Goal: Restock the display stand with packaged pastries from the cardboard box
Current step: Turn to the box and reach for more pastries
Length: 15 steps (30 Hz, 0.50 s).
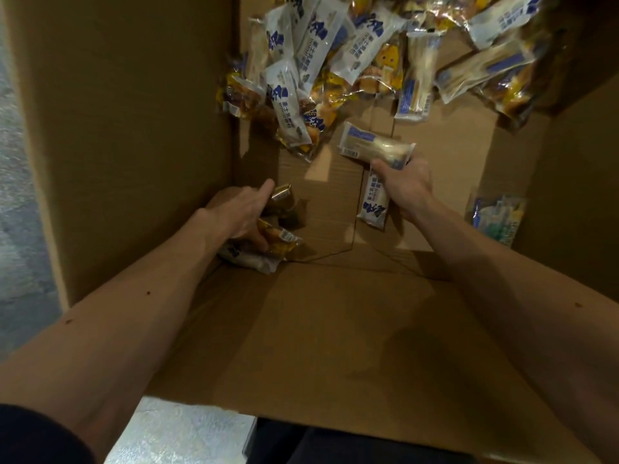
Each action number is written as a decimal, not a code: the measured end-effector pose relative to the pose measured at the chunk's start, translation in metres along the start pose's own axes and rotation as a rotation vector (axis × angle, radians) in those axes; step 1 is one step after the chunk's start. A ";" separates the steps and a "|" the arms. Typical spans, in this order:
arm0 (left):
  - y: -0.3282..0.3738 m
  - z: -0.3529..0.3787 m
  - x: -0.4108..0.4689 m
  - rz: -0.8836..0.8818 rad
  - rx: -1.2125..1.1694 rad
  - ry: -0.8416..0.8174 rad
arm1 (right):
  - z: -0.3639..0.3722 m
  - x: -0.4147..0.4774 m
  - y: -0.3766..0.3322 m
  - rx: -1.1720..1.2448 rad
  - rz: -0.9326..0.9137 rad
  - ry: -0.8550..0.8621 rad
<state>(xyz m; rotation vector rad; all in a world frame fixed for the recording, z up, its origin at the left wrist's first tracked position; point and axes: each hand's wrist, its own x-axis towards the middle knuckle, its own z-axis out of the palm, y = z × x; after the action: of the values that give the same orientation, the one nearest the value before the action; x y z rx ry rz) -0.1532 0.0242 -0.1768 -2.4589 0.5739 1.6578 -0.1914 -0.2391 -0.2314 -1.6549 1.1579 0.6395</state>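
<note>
gripping packets (375, 145), left hand (241, 216) and right hand (407, 187) sit in the cardboard box (134, 128). its far-end pastry pile (335, 61) lies nearer the right.

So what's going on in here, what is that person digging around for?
A person is reaching with both arms into a large cardboard box. The left hand grips a few yellow-wrapped packets near the left wall, and the right hand holds two white-and-blue packets. A loose pile of pastry packets lies at the far end. No display stand is in view.
</note>
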 end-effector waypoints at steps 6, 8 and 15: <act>0.002 -0.005 -0.008 -0.074 -0.276 -0.010 | -0.024 -0.016 0.005 0.143 -0.043 -0.239; 0.001 -0.007 -0.013 -0.098 -0.328 -0.013 | -0.031 -0.022 0.007 0.137 -0.053 -0.267; 0.008 -0.038 -0.046 -0.124 -0.843 0.098 | -0.060 -0.067 0.015 0.137 -0.105 -0.308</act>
<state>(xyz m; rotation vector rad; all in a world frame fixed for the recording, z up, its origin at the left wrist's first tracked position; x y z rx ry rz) -0.1388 0.0163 -0.1187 -3.0251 -0.3690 2.0151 -0.2383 -0.2689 -0.1595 -1.4325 0.8676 0.7039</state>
